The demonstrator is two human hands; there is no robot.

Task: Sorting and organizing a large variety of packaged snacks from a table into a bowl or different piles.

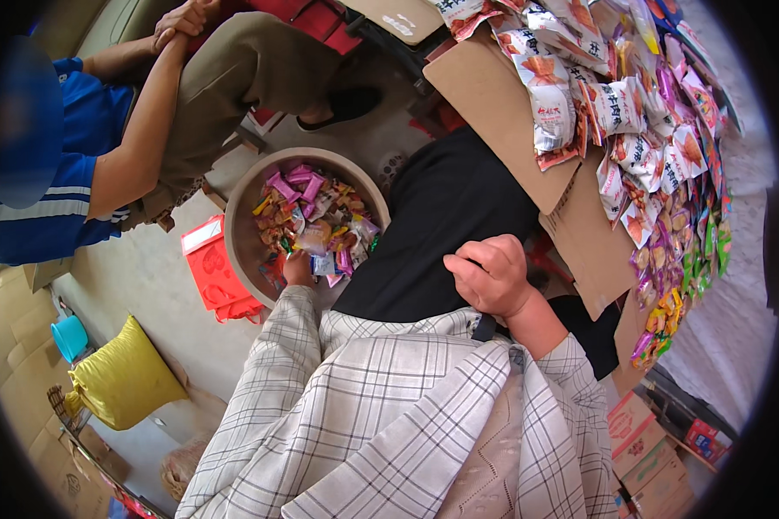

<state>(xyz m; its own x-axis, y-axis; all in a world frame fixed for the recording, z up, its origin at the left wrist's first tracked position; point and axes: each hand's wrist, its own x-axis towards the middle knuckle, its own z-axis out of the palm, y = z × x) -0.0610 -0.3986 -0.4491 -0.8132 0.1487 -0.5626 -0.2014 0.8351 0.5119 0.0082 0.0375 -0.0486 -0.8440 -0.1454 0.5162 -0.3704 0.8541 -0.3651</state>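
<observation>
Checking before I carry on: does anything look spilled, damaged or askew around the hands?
I see nothing spilled or damaged. The wrapped sweets lie inside the round tub, with the left hand at them. Only the brown cardboard looks slightly askew: its pieces jut out at uneven angles beside the heaped white packets.

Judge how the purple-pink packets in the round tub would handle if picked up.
The purple-pink packets are probably light, being no bigger than the left hand. Their shiny wrappers could be slippery. Since they lie loosely heaped in the tub, neighbours might shift.
</observation>
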